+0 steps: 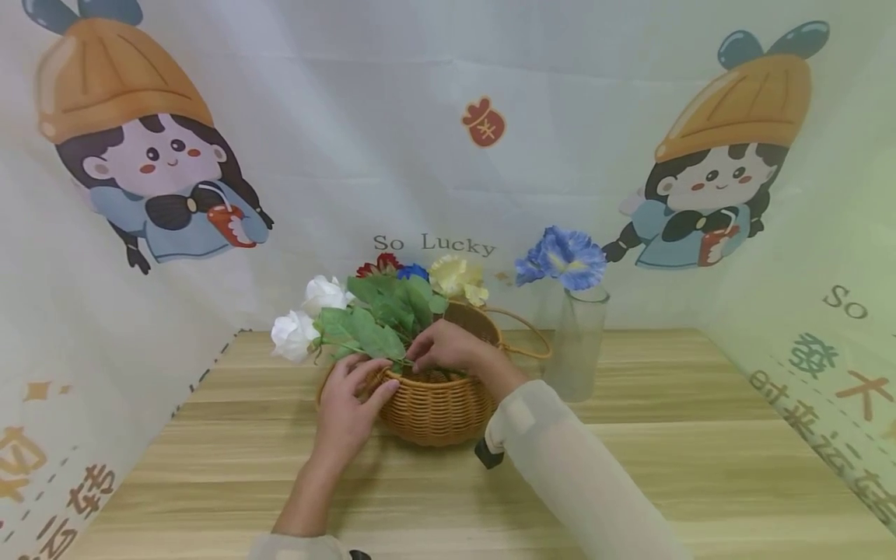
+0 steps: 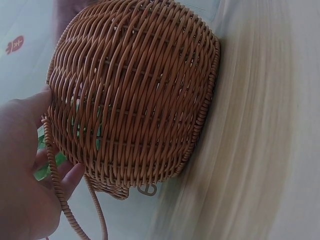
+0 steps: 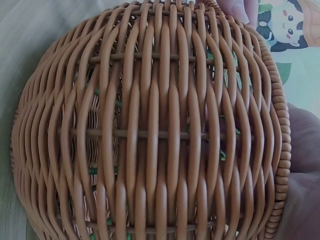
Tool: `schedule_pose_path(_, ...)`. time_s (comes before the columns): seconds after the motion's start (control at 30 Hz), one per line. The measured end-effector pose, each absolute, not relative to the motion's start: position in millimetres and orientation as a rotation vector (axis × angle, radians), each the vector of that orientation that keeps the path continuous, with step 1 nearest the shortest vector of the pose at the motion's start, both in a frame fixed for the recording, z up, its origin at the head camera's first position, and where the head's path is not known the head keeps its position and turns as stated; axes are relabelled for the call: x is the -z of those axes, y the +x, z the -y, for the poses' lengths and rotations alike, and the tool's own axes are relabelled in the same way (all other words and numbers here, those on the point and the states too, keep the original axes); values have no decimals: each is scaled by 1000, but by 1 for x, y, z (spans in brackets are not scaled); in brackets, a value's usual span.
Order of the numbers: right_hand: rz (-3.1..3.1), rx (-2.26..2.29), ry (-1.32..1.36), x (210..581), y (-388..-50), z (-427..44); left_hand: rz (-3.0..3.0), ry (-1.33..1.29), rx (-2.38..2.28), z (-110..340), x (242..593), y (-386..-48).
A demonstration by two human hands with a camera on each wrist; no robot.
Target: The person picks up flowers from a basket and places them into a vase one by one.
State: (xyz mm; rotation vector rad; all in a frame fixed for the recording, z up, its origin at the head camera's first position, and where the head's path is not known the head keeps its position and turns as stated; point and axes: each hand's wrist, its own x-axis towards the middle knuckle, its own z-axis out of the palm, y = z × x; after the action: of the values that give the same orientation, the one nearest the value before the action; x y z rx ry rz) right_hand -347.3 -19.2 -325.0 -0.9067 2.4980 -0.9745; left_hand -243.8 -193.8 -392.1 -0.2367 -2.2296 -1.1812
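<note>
My left hand (image 1: 344, 412) holds the left side of the wicker basket (image 1: 437, 412) by its rim; in the left wrist view its thumb and fingers lie round the basket (image 2: 135, 95), beside the thin handle (image 2: 56, 175). Over the basket opening, my right hand (image 1: 453, 348) pinches a green stem with bent fingers. White roses (image 1: 294, 336) with broad green leaves (image 1: 371, 334) lean out to the left. Red (image 1: 381, 265), blue (image 1: 413, 271) and yellow (image 1: 451, 275) flowers stand at the back. In the right wrist view the weave (image 3: 160, 125) hides most fingers.
A clear glass vase (image 1: 577, 342) with a blue-purple flower (image 1: 568, 258) stands right of the basket, near the basket's right handle (image 1: 528, 319). Both stand on a wooden table (image 1: 658, 443). Printed cloth (image 1: 336, 117) hangs behind and at the sides.
</note>
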Motion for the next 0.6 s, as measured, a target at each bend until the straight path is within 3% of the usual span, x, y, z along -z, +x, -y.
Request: schedule_pose_path(0.6, -2546, 1021, -982, 323, -350, 14, 2242, -232, 1189, 195, 392, -245)
